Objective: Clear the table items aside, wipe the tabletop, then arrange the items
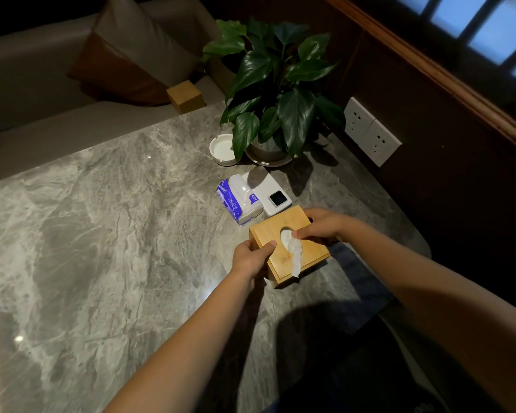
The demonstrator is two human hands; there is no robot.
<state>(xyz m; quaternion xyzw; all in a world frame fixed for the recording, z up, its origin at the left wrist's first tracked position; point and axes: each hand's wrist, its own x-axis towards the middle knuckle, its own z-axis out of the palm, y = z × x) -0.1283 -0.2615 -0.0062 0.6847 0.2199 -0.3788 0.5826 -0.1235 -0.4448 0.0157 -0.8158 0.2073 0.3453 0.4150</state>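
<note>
On the table's right part, laid out left to right for you:
Tabletop: grey veined marble table (108, 222); your forearms reach across it
Ashtray: round white ceramic ashtray (222, 149) at the far side, just beside the potted green-leaved plant (273, 93)
Tissue pack: blue-and-white soft plastic tissue pack (241, 200), touching the flat white power bank (267, 190)
Your left hand (252, 257): fingers closed on the left edge of the square bamboo tissue box (289, 244); thumb on its lid
Box: flat on the marble, near the table's right edge
Your right hand (325, 226): fingertips pinching the white tissue (294, 251) at the lid's oval hole; tissue trails over the lid
</note>
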